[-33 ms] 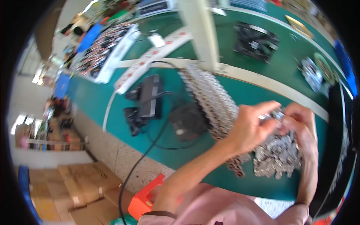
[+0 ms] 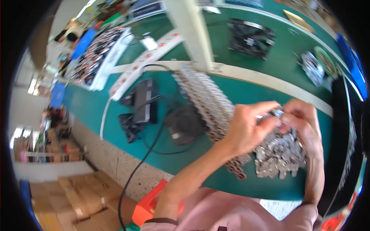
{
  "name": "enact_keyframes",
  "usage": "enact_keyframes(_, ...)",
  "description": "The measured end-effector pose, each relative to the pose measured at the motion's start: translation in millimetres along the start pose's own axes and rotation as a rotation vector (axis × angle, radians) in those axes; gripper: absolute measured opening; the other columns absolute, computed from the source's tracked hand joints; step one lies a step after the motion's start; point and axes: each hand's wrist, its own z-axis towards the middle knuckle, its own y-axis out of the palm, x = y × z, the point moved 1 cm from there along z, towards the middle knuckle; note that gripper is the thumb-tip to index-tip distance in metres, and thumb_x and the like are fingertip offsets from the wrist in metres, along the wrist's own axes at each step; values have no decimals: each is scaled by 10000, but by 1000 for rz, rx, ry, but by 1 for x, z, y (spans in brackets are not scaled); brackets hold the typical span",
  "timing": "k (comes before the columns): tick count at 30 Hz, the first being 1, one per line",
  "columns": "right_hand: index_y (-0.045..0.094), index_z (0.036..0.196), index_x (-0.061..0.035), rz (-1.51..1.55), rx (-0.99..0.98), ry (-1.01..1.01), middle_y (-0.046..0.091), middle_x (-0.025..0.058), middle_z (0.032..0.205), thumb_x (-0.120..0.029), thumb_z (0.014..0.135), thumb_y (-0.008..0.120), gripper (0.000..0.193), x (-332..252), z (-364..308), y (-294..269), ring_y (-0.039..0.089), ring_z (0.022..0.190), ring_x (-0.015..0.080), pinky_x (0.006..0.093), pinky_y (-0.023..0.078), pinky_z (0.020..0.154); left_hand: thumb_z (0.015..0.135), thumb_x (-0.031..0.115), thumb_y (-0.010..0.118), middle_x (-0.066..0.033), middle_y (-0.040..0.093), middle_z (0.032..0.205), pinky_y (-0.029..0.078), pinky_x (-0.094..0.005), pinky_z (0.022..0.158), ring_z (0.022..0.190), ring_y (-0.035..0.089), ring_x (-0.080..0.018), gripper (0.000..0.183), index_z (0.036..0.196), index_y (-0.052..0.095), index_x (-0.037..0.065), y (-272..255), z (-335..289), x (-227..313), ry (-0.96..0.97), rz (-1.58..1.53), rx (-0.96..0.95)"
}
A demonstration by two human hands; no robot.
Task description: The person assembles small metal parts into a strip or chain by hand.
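Observation:
My left hand (image 2: 248, 125) and my right hand (image 2: 302, 118) meet at the right of the bench. Fingers of both are pinched round a small shiny metal part (image 2: 275, 113), mostly covered by the fingertips. Just below them lies a loose pile of small silvery metal pieces (image 2: 278, 156) on the green bench top. To the left of my left hand, long neat rows of similar metal parts (image 2: 206, 96) run away toward the back rail. A few brownish ring-ended pieces (image 2: 236, 168) lie at the rows' near end, beside my left forearm.
A round black device (image 2: 184, 125) and a black power adapter (image 2: 145, 101) with cables lie left of the rows. Behind are a white power strip (image 2: 144, 57), an upright post (image 2: 192, 34) and a black fan-like unit (image 2: 251, 38). An orange plastic item (image 2: 148, 204) sits near my left elbow.
The whole scene has shifted slightly left in the picture, as my head view turned a little. Both hands keep nearly the same pinch on the metal part.

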Motion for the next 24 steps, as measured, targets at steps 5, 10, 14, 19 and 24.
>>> enact_keyframes(5, 625, 800, 24, 46, -68, 14, 643, 86, 697, -77, 796, 659, 106, 7, 2, -16, 623, 606, 128, 237, 518, 569, 775, 60, 656, -62, 612, 633, 426, -245, 487, 553, 549, -87, 130, 873, 651, -26, 11, 4, -7, -176, -49, -45)
enact_keyframes(10, 625, 793, 10, 64, -5, -93, 642, 78, 703, -130, 818, 665, 148, 2, 1, -37, 613, 620, 111, 235, 511, 587, 798, 96, 643, -37, 620, 663, 436, -213, 467, 552, 561, -77, 129, 860, 670, -13, -5, 9, -1, -250, -150, 82)
enact_keyframes(14, 625, 792, -10, 71, 65, -162, 641, 56, 724, -148, 829, 650, 145, 3, 0, -41, 607, 653, 108, 232, 501, 613, 752, 5, 668, -52, 623, 673, 411, -208, 448, 528, 547, -77, 126, 871, 667, -36, 9, 5, -2, -204, 45, -20)
enact_keyframes(19, 634, 811, -15, 106, 48, -189, 644, 39, 740, -134, 816, 669, 124, 8, 4, -34, 604, 651, 93, 219, 500, 598, 759, 7, 674, -33, 639, 714, 437, -207, 492, 584, 568, -74, 170, 928, 680, -9, 3, 6, -7, -30, 310, -285)
enact_keyframes(24, 639, 844, -7, 112, 40, -147, 639, 36, 733, -100, 817, 670, 102, 11, 3, -27, 589, 620, 76, 205, 489, 583, 819, 31, 626, -79, 651, 878, 506, -251, 554, 733, 620, -131, 189, 1001, 654, -8, 1, 10, -11, -269, -118, -143)
